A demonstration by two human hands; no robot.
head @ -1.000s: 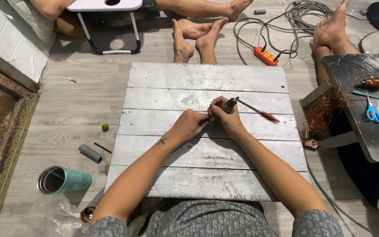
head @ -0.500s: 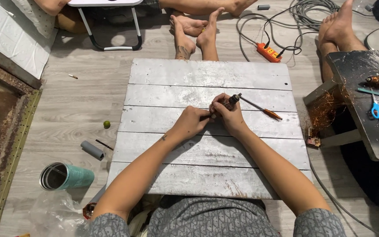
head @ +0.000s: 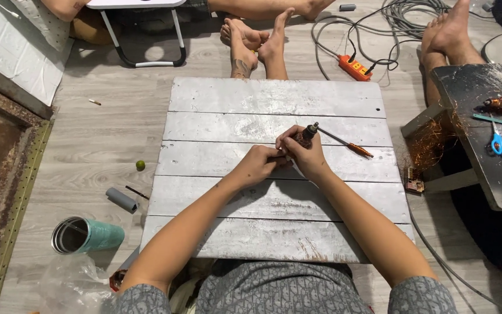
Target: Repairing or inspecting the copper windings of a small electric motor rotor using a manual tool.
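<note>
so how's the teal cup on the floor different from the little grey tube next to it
The teal cup is much wider than the grey tube. The cup is teal with a shiny metal rim, while the tube is plain dull grey. The cup's open mouth faces the camera, showing a dark inside, while the tube's ends show no opening from here. Both lie on their sides on the floor, left of the white board.

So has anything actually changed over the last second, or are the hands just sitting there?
Hardly anything. Both hands stay together over the white plank board: the right hand keeps its grip on the small dark coil piece, and the left hand still pinches beside it. The orange-handled tool lies where it was. Only the camera view shifted slightly.
</note>
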